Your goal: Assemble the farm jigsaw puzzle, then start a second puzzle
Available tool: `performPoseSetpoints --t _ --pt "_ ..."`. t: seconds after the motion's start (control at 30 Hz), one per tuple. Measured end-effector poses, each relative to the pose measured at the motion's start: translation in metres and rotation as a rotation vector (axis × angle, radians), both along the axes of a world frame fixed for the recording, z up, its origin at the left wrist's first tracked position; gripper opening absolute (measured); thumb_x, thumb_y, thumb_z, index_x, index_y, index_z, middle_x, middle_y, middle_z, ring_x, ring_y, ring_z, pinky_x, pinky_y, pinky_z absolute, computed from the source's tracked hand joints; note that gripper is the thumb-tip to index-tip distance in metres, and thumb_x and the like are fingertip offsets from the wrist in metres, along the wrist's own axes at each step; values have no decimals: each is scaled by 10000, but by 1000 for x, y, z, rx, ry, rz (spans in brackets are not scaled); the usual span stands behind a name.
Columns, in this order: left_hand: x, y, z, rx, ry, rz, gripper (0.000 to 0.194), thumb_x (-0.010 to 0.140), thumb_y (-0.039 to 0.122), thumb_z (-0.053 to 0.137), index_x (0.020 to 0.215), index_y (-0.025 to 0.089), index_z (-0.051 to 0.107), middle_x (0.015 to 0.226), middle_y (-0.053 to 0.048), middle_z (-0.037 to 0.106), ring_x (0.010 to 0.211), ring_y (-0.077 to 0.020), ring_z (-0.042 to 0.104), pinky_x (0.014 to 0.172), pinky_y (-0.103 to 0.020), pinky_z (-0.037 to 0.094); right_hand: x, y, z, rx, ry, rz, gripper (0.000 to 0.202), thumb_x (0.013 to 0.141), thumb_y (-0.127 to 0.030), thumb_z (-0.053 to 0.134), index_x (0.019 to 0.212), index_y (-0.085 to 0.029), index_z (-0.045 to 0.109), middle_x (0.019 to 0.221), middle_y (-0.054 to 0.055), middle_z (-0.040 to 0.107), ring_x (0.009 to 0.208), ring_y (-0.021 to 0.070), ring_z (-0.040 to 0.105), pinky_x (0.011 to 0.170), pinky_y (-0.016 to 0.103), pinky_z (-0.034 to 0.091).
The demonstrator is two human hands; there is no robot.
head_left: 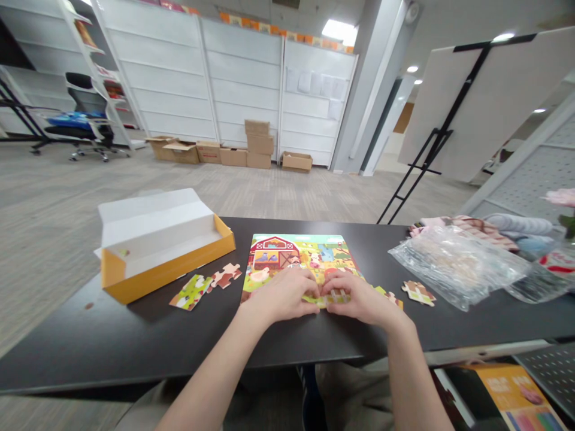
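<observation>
My left hand (291,291) and right hand (354,294) pinch a fence-printed jigsaw piece (335,297) at the near edge of the farm puzzle (265,258), seemingly steadying it; loose pieces (226,275) flank the puzzle, presumably for reach; left of it stands the open box (173,266).

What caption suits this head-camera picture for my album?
Left hand and right hand on a farm puzzle, an open yellow box nearby.
</observation>
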State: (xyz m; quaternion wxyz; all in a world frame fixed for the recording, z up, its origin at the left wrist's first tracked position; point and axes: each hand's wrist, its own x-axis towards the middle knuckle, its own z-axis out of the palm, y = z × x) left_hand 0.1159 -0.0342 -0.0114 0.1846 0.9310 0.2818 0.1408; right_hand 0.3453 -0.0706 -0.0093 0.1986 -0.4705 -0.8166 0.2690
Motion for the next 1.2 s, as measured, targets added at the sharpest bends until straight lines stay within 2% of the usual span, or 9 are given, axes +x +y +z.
performPoseSetpoints --t 0.13,0.27,0.4,0.47,0.5,0.6,0.73,0.97,1.2 --pt "3 0 -2 -12 22 11 158 849 373 751 856 215 745 970 -30 732 904 -214 680 771 -304 476 26 -7 6 33 -9 -168 210 817 -321 724 1009 -244 760 1088 49 729 1020 239 662 936 359 489" --pt "5 1 -1 -12 33 15 185 842 380 754 786 205 731 942 -34 736 904 -214 678 734 -292 466 67 -16 10 121 -43 -479 302 836 -467 651 984 -230 767 954 65 759 832 238 685 729 338 517" --pt "5 1 1 -63 29 30 181 839 377 755 788 204 734 965 -25 745 911 -205 677 755 -290 469 120 -24 2 256 -99 -862 331 792 -473 577 885 -210 754 817 83 765 767 268 702 705 369 513" --pt "6 0 2 -70 24 35 176 837 374 756 792 206 726 967 -21 743 909 -203 675 752 -287 466 146 -29 -7 273 -183 -1052 331 776 -455 547 862 -211 755 776 96 765 763 291 714 689 384 506" --pt "6 0 2 -63 24 37 177 837 375 754 792 207 720 960 -21 739 904 -205 672 743 -286 463 157 -31 -12 252 -216 -1098 333 770 -458 547 857 -213 756 772 101 767 766 299 719 676 385 502" --pt "7 -1 2 -46 41 50 188 835 382 753 792 207 700 943 -25 722 876 -205 660 707 -283 449 178 -37 -25 139 -261 -1077 347 735 -519 588 809 -218 745 799 102 781 765 307 727 661 382 509" --pt "8 0 0 -48 51 64 198 830 386 755 792 205 685 945 -27 704 862 -201 646 697 -283 438 181 -40 -31 63 -307 -993 431 679 -585 662 906 -232 759 873 89 790 830 319 735 694 382 527" --pt "10 2 -1 -55 51 65 211 822 402 759 797 209 678 936 -22 693 880 -206 640 699 -291 423 174 -40 -27 42 -256 -947 465 672 -516 678 1022 -212 719 1003 81 787 816 280 730 733 369 532" --pt "9 2 -3 -61 46 62 215 828 407 752 802 207 678 930 -26 687 884 -205 639 714 -293 429 155 -41 -11 97 -245 -1011 413 670 -513 685 954 -216 729 807 71 776 775 295 732 702 377 523"
